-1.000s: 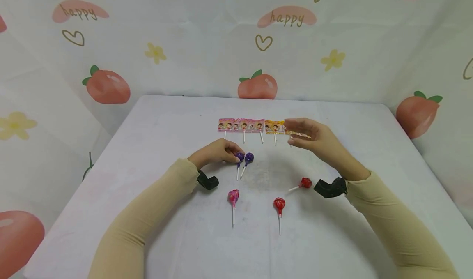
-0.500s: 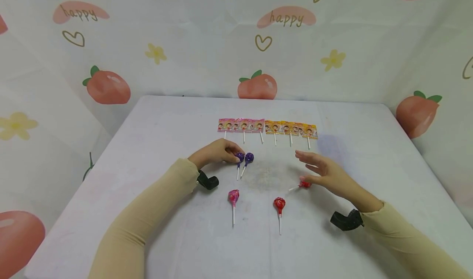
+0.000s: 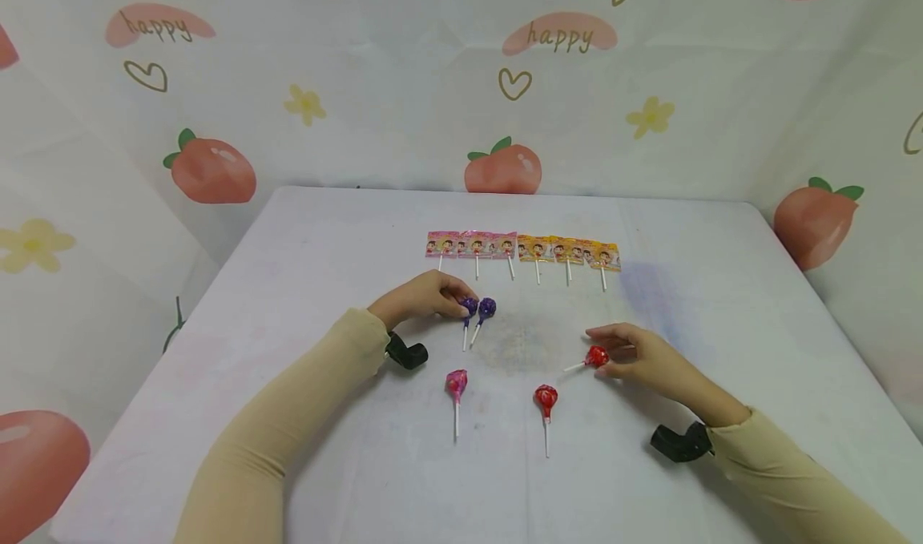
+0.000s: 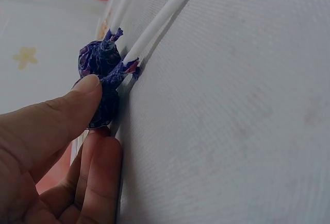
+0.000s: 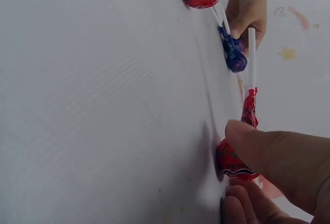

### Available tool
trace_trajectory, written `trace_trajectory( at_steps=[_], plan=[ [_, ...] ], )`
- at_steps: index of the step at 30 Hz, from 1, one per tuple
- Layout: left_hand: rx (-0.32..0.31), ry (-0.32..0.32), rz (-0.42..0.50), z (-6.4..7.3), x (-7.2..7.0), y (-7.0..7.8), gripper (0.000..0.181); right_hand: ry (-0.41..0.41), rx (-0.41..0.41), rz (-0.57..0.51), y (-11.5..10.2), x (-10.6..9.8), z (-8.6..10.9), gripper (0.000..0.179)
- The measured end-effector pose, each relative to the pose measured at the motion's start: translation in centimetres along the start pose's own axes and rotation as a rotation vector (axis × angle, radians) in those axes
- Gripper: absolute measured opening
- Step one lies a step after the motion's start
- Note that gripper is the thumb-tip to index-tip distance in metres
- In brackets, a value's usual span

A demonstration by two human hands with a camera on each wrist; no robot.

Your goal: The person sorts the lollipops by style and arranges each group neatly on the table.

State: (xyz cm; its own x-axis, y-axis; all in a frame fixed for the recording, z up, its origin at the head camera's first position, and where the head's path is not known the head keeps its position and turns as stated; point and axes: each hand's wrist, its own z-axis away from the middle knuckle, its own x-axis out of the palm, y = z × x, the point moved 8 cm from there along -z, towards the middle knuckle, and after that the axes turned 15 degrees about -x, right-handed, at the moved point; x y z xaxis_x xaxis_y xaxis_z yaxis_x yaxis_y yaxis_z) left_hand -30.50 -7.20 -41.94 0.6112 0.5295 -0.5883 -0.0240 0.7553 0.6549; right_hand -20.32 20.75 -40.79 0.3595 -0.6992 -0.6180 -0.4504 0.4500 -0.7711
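In the head view, my left hand (image 3: 425,297) pinches the round head of a purple-wrapped lollipop (image 3: 465,337). A second purple lollipop (image 3: 487,308) lies right beside it. The left wrist view shows the thumb (image 4: 77,105) on the held wrapper (image 4: 107,112), with the stick along the table. At the right, my right hand (image 3: 652,364) has its thumb and fingers curled round the head of a red lollipop (image 3: 596,356) on the table. In the right wrist view, the thumb covers part of this red wrapper (image 5: 229,157), and the fingers lie against its end.
Along the back lie pink-wrapped flat lollipops (image 3: 476,244) and yellow-wrapped ones (image 3: 568,250) in one row. A pink lollipop (image 3: 457,384) and another red lollipop (image 3: 546,400) lie nearer the front of the white table (image 3: 360,464). A patterned cloth (image 3: 404,127) hangs behind.
My right hand has come from the yellow lollipops toward the front right and down round the red lollipop. The left hand keeps its place on the purple lollipop.
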Motion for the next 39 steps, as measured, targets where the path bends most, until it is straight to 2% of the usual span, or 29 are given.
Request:
trace_trajectory(
  at_steps=[7,13,17,22,28,32,39],
  plan=[
    [0.001,0.002,0.002,0.1,0.0,0.0,0.028,-0.012,0.076,0.005,0.8,0.1,-0.2,0.032],
    [-0.001,0.001,0.003,0.1,0.0,0.1,0.029,-0.033,0.038,0.027,0.0,0.0,-1.2,0.025],
    [-0.014,-0.002,0.008,0.1,0.0,0.0,0.028,-0.023,0.040,-0.003,-0.7,-0.5,-2.1,0.027],
    [-0.025,-0.004,0.008,0.0,0.0,-0.1,0.028,0.016,0.021,0.003,-2.3,-1.5,-3.8,0.032],
    [-0.029,-0.004,0.007,-0.1,0.0,-0.2,0.027,0.056,-0.051,0.010,-4.4,-2.2,-6.5,0.036],
    [-0.033,-0.004,0.010,-0.1,0.0,-0.2,0.028,0.056,-0.093,0.000,-5.4,-1.8,-8.2,0.037],
    [-0.026,-0.004,0.004,-0.2,0.0,-0.1,0.029,0.000,-0.104,-0.034,-5.5,0.1,-10.7,0.034]
  ],
)
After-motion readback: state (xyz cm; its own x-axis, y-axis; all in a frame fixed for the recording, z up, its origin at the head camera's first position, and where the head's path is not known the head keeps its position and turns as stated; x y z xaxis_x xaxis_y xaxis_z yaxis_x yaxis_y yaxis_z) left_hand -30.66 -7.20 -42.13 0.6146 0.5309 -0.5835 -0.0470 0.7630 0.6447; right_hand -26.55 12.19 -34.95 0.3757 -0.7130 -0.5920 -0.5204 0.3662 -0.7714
